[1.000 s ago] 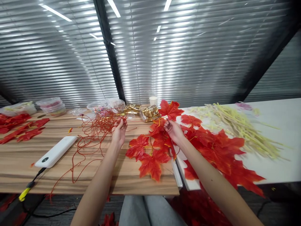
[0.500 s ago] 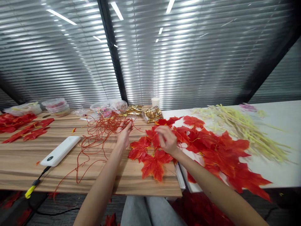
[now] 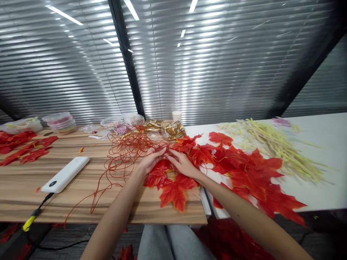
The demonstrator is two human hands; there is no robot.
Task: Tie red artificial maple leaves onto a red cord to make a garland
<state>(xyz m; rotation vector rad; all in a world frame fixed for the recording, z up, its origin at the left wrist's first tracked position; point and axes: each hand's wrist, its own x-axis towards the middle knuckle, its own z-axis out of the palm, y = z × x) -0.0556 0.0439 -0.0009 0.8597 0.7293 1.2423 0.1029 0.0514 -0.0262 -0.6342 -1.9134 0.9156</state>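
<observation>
My left hand [image 3: 151, 159] pinches the red cord [image 3: 127, 144], whose loose tangle spreads over the table to its left. Close against it, my right hand [image 3: 182, 163] has its thumb and fingers pressed together on the cord; the exact grip is too small to make out. Both hands meet just above a red artificial maple leaf [image 3: 175, 189] that lies flat on the wood. A long garland of red maple leaves [image 3: 249, 169] runs off to the right across the white table. One end of the cord trails toward the front edge at left.
A white power bank [image 3: 66, 174] with a black cable lies at left on the wooden table [image 3: 89, 211]. Plastic tubs [image 3: 59, 122], gold wrappers [image 3: 173, 130] and a paper cup [image 3: 177, 116] stand along the back. Pale yellow strands [image 3: 282, 148] cover part of the white table.
My right hand has moved left and down, and my left hand has come right and down, so they now meet. The cord tangle has been drawn rightward with the left hand.
</observation>
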